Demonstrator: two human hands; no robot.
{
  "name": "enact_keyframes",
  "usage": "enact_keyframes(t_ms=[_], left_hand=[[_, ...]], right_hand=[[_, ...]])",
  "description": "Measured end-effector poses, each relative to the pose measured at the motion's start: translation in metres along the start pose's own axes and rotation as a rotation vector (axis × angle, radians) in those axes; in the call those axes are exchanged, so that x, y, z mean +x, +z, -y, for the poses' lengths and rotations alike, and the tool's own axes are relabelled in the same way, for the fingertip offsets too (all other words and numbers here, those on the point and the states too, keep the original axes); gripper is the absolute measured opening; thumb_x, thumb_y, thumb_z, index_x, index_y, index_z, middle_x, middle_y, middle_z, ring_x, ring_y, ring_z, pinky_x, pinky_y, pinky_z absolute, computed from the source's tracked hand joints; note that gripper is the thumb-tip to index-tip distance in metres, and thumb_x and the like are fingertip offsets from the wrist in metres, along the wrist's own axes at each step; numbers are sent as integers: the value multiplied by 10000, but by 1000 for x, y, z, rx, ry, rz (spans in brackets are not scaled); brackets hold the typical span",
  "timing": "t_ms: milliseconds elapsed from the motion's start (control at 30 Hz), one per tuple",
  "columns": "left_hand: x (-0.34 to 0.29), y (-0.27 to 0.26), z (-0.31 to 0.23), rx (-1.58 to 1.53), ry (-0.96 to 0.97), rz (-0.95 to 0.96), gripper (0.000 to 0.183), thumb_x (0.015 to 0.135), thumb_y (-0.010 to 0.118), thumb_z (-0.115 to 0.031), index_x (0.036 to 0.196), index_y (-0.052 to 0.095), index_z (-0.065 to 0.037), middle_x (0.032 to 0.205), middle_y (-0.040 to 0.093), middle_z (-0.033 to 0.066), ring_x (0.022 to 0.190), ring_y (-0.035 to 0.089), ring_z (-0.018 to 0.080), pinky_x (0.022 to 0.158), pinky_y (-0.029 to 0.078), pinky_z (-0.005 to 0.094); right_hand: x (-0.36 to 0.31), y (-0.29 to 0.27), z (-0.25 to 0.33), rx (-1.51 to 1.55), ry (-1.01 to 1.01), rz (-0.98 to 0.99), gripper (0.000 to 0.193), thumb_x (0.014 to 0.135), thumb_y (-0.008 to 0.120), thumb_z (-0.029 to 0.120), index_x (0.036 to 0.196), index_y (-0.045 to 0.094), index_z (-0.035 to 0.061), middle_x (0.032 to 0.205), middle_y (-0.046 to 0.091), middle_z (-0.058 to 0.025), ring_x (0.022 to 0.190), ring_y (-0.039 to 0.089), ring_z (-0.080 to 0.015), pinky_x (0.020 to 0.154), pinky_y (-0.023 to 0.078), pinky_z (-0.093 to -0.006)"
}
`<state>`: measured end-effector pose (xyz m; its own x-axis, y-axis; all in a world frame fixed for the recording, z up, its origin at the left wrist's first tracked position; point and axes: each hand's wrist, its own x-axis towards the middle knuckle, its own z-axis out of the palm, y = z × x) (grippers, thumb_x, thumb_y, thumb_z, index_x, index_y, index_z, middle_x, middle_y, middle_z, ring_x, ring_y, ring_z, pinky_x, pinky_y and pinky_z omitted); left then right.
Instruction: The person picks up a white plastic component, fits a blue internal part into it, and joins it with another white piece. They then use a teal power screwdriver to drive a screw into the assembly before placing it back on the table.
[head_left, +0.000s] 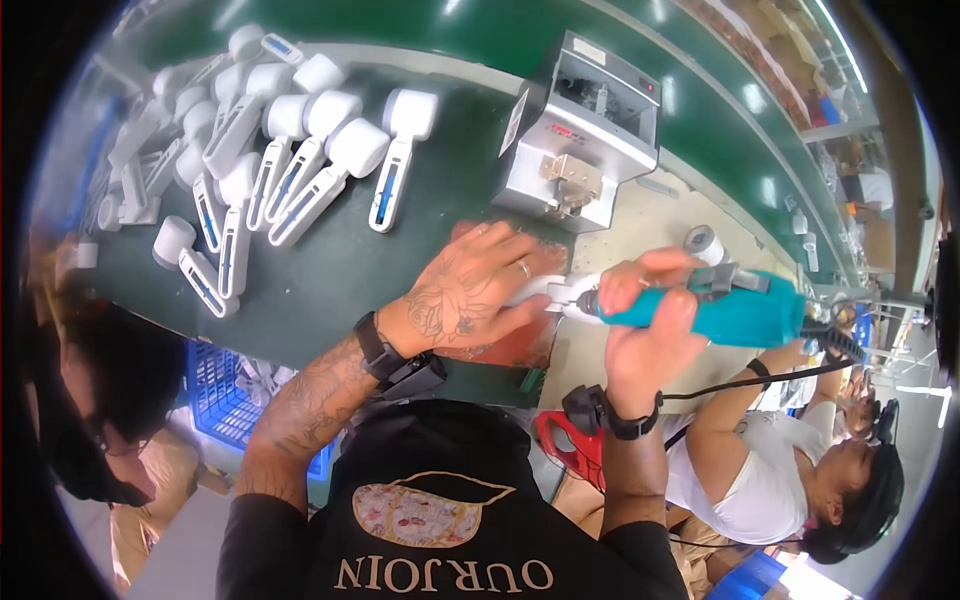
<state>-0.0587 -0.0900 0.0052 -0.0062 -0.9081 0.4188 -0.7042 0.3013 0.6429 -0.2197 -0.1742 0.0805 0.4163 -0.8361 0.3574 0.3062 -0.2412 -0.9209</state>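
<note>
L hand (478, 288) curled tight round white plastic pc (577, 284), at R edge of red mat (510, 352). R hand (650, 325) wrapped round teal elec. driver (750, 312), long axis approx. horiz., tip pointing L at pc. I see red print on grey machine (540, 160), pale lettering on blk shirt (440, 505).

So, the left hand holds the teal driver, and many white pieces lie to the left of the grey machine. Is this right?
Not quite: in the head view, the right hand holds the teal driver, not the left hand. Many white pieces do lie to the left of the grey machine.
</note>
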Motion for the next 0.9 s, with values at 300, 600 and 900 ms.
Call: enact_keyframes(t_ms=[300, 600, 900], left_hand=[[-3, -1, 4, 46, 15, 6, 499, 861, 702, -276, 1317, 610, -98, 1091, 609, 69, 987, 554, 270, 868, 454, 413], [-1, 2, 4, 62, 18, 30, 496, 867, 700, -278, 1320, 606, -98, 1086, 608, 61, 976, 555, 265, 858, 450, 417], [0, -3, 5, 71, 28, 21, 479, 853, 713, -292, 1263, 604, -69, 1259, 574, 72, 1083, 550, 277, 917, 432, 437]], right_hand=[[-17, -6, -15, 89, 0, 28, 447, 948, 705, 321, 1100, 559, -74, 747, 601, -99, 665, 599, -188, 641, 517, -343], [-17, -2, -25, -2, -25, 64, 439, 977, 652, 422, 1008, 490, 15, 692, 547, -90, 608, 539, -191, 600, 481, -348], [-23, -5, -39, -21, -37, -34, 426, 973, 660, 419, 1017, 511, 22, 749, 577, -96, 648, 560, -194, 615, 493, -336]])
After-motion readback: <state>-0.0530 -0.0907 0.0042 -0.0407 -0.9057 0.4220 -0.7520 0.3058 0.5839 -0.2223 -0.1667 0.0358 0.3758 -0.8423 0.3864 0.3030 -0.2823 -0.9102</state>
